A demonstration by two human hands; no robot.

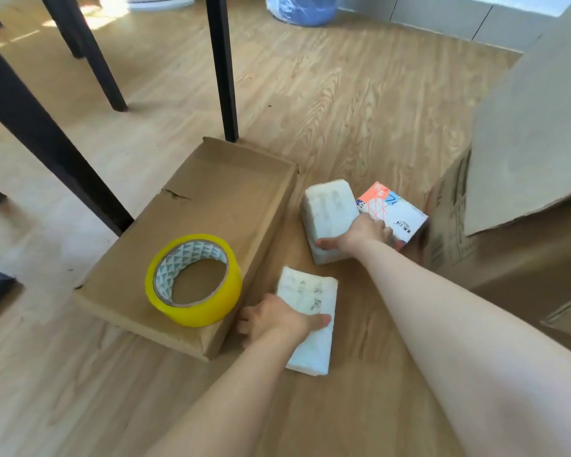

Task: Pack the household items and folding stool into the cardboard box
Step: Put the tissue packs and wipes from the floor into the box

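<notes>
Two white tissue packs lie on the wooden floor. My left hand (274,319) grips the near tissue pack (310,321) across its left side, thumb on top. My right hand (360,234) grips the far tissue pack (330,214) at its near end. Touching that pack on the right is a white tissue box with an orange pattern (396,216). The large cardboard box (508,252) stands at the right with a raised flap (534,133). No folding stool is in view.
A flat closed cardboard package (218,206) lies left of the packs, with a yellow tape roll (195,282) on its near end. Black table and chair legs (223,67) stand behind and to the left. A blue bag (302,8) sits far back.
</notes>
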